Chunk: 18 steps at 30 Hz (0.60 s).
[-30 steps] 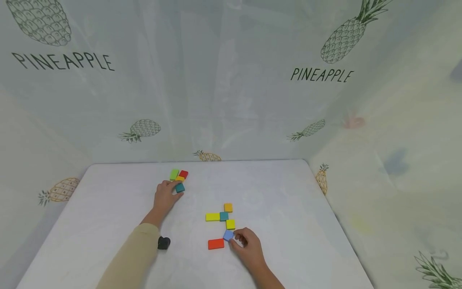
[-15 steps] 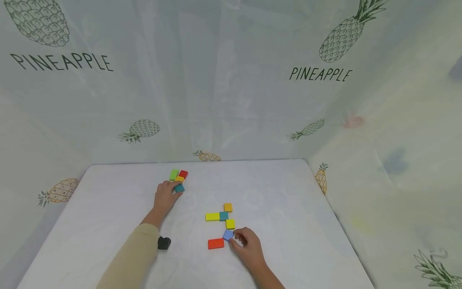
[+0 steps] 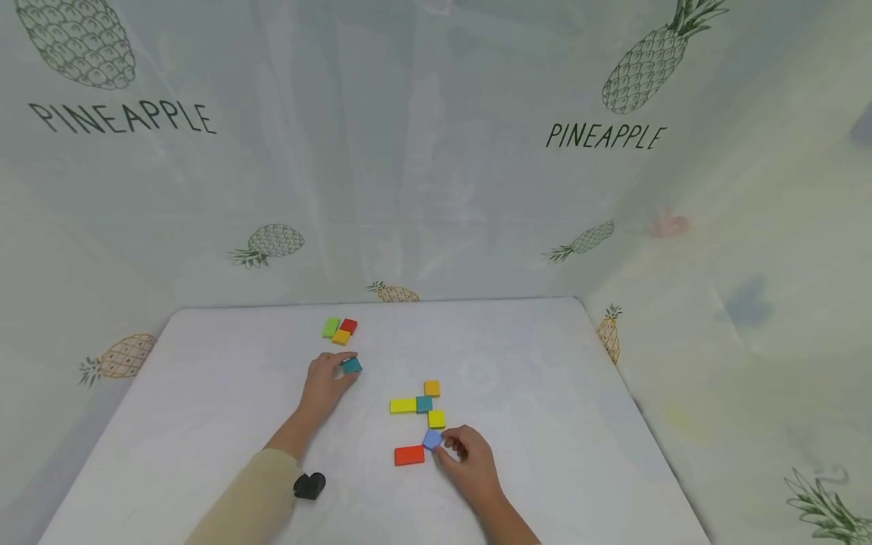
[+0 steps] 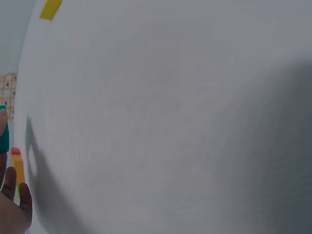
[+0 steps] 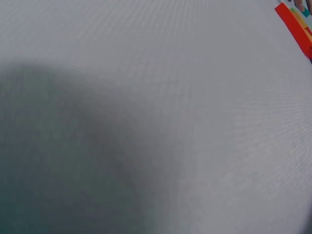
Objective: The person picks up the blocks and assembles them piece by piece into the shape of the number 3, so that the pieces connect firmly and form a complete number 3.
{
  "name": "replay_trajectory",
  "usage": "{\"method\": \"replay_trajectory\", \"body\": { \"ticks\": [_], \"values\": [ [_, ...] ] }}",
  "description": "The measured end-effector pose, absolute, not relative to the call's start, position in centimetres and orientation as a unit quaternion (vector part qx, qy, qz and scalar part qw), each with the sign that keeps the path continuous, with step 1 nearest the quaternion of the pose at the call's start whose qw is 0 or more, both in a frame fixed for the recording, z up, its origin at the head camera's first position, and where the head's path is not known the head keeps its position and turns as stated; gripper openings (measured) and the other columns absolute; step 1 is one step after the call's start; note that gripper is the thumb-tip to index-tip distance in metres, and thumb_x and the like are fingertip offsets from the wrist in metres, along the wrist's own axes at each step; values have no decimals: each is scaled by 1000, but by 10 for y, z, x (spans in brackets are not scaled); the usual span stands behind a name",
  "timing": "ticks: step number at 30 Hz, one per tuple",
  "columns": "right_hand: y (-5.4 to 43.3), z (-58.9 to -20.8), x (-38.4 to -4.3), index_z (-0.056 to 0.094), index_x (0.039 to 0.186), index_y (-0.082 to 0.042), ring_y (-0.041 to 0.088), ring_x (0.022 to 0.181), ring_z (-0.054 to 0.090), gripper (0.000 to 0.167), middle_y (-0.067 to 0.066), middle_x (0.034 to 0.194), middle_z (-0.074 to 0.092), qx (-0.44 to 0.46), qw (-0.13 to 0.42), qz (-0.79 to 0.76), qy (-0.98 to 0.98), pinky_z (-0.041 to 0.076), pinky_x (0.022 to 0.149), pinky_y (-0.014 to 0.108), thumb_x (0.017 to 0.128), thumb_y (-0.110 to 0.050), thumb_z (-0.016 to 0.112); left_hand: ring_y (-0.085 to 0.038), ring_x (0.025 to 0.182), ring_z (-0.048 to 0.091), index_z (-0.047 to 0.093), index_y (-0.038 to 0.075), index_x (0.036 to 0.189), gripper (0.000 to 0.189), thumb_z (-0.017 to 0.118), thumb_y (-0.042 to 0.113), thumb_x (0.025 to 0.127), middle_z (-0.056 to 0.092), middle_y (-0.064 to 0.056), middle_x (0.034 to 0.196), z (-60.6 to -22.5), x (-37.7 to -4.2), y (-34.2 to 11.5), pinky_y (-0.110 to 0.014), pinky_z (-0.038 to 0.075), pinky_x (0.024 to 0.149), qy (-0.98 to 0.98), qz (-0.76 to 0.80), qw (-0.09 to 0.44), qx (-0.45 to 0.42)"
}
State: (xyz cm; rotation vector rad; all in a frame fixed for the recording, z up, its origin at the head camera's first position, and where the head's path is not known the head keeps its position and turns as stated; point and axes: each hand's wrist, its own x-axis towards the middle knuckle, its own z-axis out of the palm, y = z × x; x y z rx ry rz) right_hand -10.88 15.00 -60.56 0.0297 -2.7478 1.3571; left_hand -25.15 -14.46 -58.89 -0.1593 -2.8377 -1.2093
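My left hand (image 3: 324,390) pinches a teal block (image 3: 352,365) between thumb and fingers, left of the table's middle. At the left edge of the left wrist view the same teal block (image 4: 4,139) shows in the fingers. My right hand (image 3: 471,463) holds its thumb and curled forefinger at the right side of a blue block (image 3: 432,440). Beside that lies a red block (image 3: 409,456). Just beyond are a yellow block (image 3: 436,419), another teal block (image 3: 424,405), a long yellow block (image 3: 403,406) and an orange block (image 3: 432,388).
Toward the back of the white table (image 3: 545,378) sit a green block (image 3: 330,328), a dark red block (image 3: 349,326) and an orange-yellow block (image 3: 341,337). A black heart-shaped thing (image 3: 310,486) is by the left sleeve. Pineapple-printed cloth (image 3: 436,189) surrounds the table.
My left hand has carried the teal block away from the back group, right and toward me. The black heart-shaped thing has moved nearer with the sleeve. My right hand stays at the blue block.
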Motion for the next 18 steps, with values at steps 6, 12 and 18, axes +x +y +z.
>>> {"method": "replay_trajectory", "body": {
  "ticks": [6, 12, 18],
  "values": [
    [150, -606, -109, 69, 100, -22, 7, 74, 50, 19, -14, 82, 55, 22, 60, 442, -895, 47, 66, 21, 84, -25, 78, -28, 102, 49, 65, 14, 127, 43, 76, 13, 85, 57, -11, 109, -581, -234, -135, -45, 43, 89, -913, -403, 21, -57],
    [149, -603, -109, 69, 100, -22, 8, 75, 50, 19, -13, 82, 55, 18, 50, 441, -896, 48, 67, 22, 84, -25, 77, -24, 103, 49, 65, 18, 127, 43, 77, 14, 85, 57, -6, 110, -584, -214, -128, -42, 45, 90, -910, -412, 1, -48],
    [147, -599, -108, 69, 101, -22, 9, 76, 51, 19, -14, 82, 54, 6, 37, 440, -897, 48, 69, 21, 84, -24, 77, -21, 106, 49, 65, 23, 126, 43, 77, 16, 85, 57, -1, 112, -589, -195, -122, -41, 48, 91, -907, -419, -11, -47]
  ]
}}
